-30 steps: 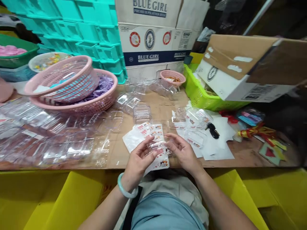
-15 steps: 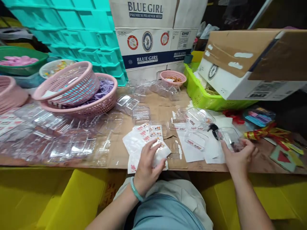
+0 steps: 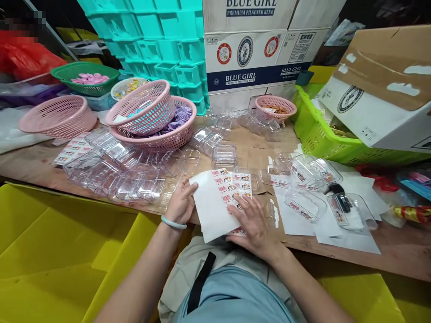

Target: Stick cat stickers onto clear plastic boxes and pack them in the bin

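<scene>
My left hand pinches the upper left corner of a sticker sheet, a mostly white paper with a strip of red and orange printed labels along its right side. My right hand lies with fingers spread over more printed sticker sheets just to the right, pressing on them. A clear plastic box stands behind the sheets. Off to the right, a labelled clear box lies on white paper with a small black object at it. Other labelled clear lids are close by.
Clear plastic boxes cover the table's left part. Pink baskets stand behind them. A lime green crate bears a tilted cardboard carton at right. Turquoise crates and beer cartons rise at the back.
My right hand has let go of the clear box at the right and moved left onto the sticker sheets. My left hand has taken a sheet by its corner. The view has turned left.
</scene>
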Demonstrator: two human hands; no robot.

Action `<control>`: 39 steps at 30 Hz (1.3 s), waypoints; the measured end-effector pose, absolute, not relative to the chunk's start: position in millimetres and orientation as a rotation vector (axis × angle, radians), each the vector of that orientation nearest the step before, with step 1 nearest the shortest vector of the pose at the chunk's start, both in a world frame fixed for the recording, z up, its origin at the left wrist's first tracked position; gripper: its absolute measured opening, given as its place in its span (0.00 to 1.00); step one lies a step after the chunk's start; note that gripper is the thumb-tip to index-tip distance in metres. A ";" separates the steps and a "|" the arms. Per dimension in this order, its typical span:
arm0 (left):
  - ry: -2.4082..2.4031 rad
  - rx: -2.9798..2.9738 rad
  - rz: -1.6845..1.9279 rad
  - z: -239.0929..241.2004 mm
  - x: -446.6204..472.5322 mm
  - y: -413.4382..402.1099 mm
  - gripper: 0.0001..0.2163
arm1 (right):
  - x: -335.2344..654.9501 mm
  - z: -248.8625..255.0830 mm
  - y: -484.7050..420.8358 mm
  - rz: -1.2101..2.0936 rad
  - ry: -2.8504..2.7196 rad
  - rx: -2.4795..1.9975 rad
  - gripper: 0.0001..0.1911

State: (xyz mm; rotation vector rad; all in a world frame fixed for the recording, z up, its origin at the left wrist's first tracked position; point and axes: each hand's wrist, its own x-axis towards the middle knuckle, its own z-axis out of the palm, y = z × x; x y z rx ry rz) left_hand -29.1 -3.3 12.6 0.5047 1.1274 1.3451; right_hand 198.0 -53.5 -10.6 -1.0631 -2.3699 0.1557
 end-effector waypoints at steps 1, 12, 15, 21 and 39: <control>1.041 0.397 1.297 18.3 -28.5 -12.0 0.24 | 191.2 -12.9 -57.5 0.147 -2.369 -1.035 0.29; 0.996 0.238 1.097 21.7 10.9 -82.1 0.13 | 170.0 3.8 -67.2 0.450 -2.004 -1.015 0.24; 0.974 0.260 1.089 20.1 13.5 -78.0 0.14 | 174.0 0.9 -61.4 0.535 -1.870 -1.189 0.19; 0.922 0.333 1.066 18.1 17.5 -78.2 0.13 | 173.4 -9.9 -59.7 0.665 -1.718 -1.224 0.10; 0.866 0.245 1.018 14.7 15.2 -75.8 0.14 | 177.9 -9.0 -57.9 0.722 -1.595 -1.235 0.08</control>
